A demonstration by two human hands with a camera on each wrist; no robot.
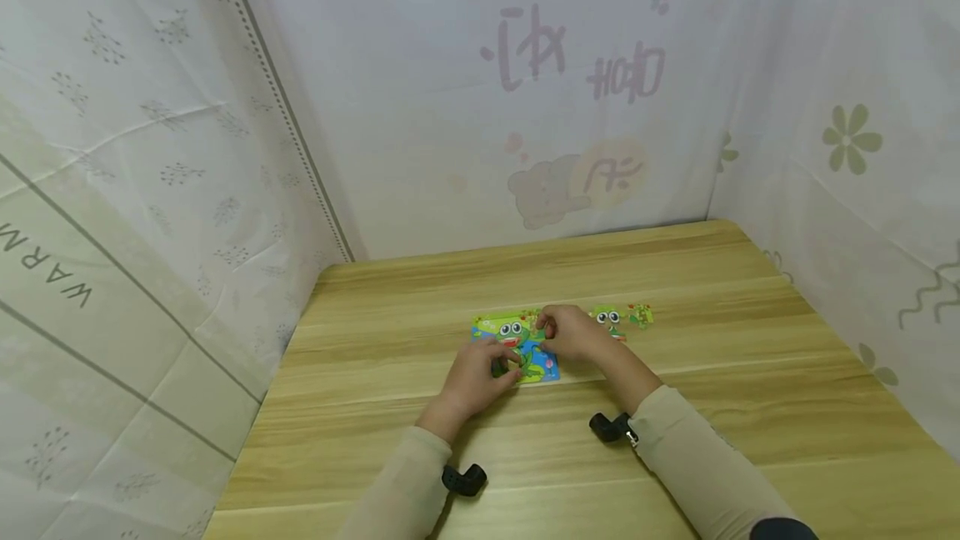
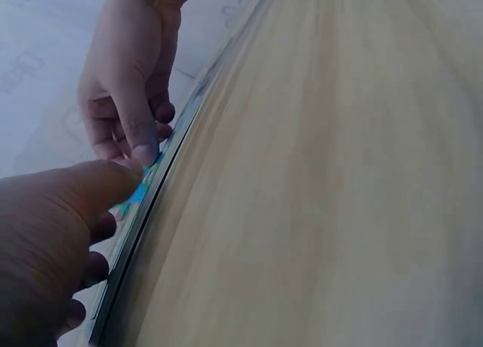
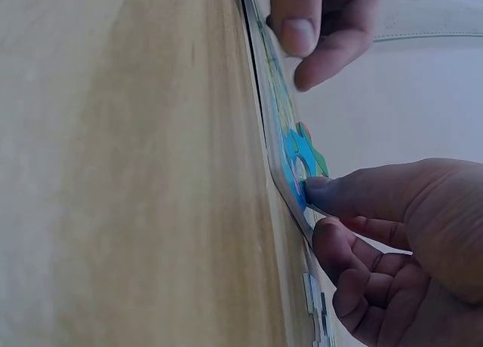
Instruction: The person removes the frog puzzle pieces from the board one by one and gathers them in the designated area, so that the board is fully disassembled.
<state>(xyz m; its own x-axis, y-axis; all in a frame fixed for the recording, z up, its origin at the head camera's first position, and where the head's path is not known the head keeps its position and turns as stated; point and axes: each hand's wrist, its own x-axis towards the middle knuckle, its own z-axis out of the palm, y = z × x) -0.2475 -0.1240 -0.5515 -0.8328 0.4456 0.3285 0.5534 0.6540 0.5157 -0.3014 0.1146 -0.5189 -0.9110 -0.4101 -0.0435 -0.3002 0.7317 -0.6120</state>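
Wood-grain desk across the lower part of the head view; on it, near the middle, a cartoon-frog jigsaw puzzle lying flat between two bare hands, long axis hard to judge under so much cover. Left hand over the puzzle's near left part, fingers loosely curved, with a small gap between thumb and forefinger and nothing visible in it. Right hand at the puzzle's right edge, fingers narrow and pointing leftward over that edge. To the right of this hand, well apart from the left one, a loose frog-face section, partly hidden by the right arm, and just beside it a smaller flower-patterned piece. Key relation, clearest in the right wrist view: a blue-and-green puzzle piece tilted up at the puzzle's right side, right at the tip of the right thumb, apparently pinched, with the forefinger's contact out of sight. Nearer to the right hand than to the left, whose fingers hang apart from it on the far side. Long axis of this piece impossible to tell.
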